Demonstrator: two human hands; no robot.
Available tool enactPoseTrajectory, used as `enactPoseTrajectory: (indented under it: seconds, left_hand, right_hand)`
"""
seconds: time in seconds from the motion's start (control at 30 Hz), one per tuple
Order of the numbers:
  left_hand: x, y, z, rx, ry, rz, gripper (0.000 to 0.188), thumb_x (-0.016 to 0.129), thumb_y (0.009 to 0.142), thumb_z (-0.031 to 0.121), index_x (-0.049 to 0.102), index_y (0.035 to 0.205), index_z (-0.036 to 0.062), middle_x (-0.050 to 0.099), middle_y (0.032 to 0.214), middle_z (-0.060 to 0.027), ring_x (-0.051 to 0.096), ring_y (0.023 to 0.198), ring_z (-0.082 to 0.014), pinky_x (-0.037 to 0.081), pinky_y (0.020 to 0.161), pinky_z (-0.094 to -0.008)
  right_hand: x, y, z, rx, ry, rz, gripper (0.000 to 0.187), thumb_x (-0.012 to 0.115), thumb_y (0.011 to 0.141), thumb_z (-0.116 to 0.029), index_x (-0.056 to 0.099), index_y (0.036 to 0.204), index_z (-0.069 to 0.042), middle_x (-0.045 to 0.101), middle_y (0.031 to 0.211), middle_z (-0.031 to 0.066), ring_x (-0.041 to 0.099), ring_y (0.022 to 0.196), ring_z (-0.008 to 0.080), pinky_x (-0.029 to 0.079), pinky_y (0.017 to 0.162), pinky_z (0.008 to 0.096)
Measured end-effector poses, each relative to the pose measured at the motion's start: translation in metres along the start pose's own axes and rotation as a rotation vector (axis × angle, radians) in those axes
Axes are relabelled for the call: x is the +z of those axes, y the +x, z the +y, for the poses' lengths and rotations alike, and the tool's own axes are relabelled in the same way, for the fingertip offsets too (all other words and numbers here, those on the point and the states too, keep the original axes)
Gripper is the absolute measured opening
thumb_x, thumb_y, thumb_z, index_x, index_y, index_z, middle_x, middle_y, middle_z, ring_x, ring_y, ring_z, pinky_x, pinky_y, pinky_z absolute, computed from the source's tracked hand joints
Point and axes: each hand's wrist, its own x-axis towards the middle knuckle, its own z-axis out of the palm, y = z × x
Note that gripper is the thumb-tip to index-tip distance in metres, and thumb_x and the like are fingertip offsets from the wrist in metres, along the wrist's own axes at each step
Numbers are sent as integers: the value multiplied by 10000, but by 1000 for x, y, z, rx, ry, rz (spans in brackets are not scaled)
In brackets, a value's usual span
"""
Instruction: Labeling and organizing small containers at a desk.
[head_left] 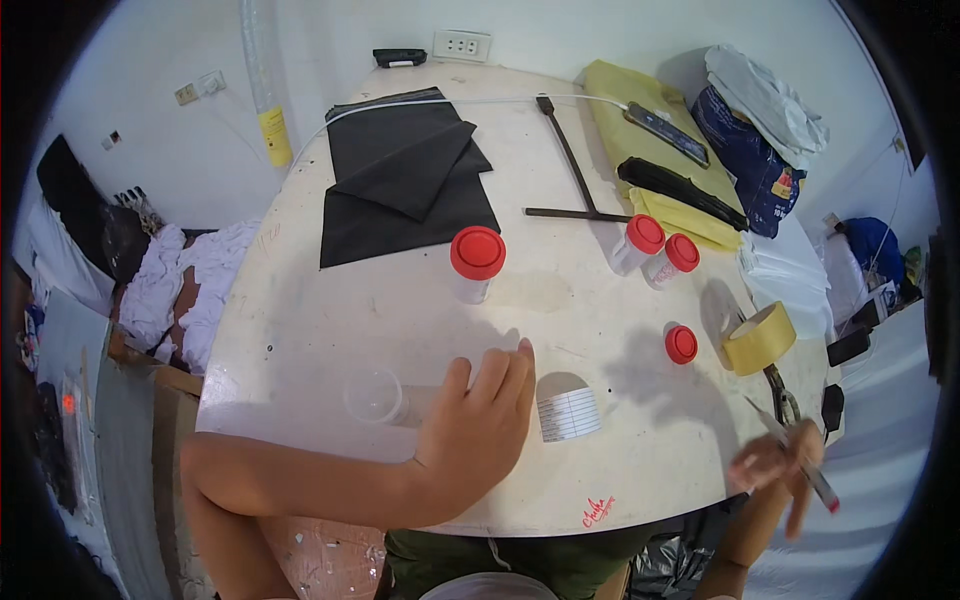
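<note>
My left hand (480,405) curls palm-down over a clear plastic jar (374,396) lying on its side, its round mouth pointing left. The palm and fingers hide the jar's other end. Just right of those fingers, a curved white label (570,414) with printed lines rests on the table. At the right edge, my right hand (780,462) holds a slim pen (806,474) with a red end, its thin tip pointing up and left; this hand is slightly blurred. A loose red screw lid (681,344) lies between the hands, farther back.
Three jars with red lids stand farther back: one jar (477,262) at centre, two (640,243) at right. A yellow tape roll (760,338) sits over dark-handled scissors (783,395). Black sheets (400,180), a T-shaped dark rod (572,160) and a phone (667,134) on yellow packaging lie behind.
</note>
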Motion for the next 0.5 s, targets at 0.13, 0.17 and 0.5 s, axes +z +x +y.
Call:
enactPoseTrajectory:
  seconds: [0.13,0.17,0.5]
  left_hand:
    - [-17,-4,10,26,115,84,331,548,905,200,644,1156,8,615,1170,-95,562,1095,-230,453,924,-333]
    - [-22,-12,17,62,43,132,331,538,911,213,647,1149,11,605,1225,-98,544,1160,-233,431,981,-344]
    - [-12,-37,32,340,-308,32,393,497,949,270,620,1157,-39,602,1229,-185,533,1205,-309,430,1033,-380]
  right_hand:
    - [34,82,50,389,-376,939,342,768,772,-59,447,884,-98,670,1095,252,608,1144,378,453,951,457]
    - [34,89,65,456,-537,891,312,749,778,-39,451,847,-103,676,1106,225,609,1144,375,456,948,461]
    - [27,110,97,419,-773,337,312,677,746,67,444,819,-125,704,1073,168,611,1149,365,442,977,490]
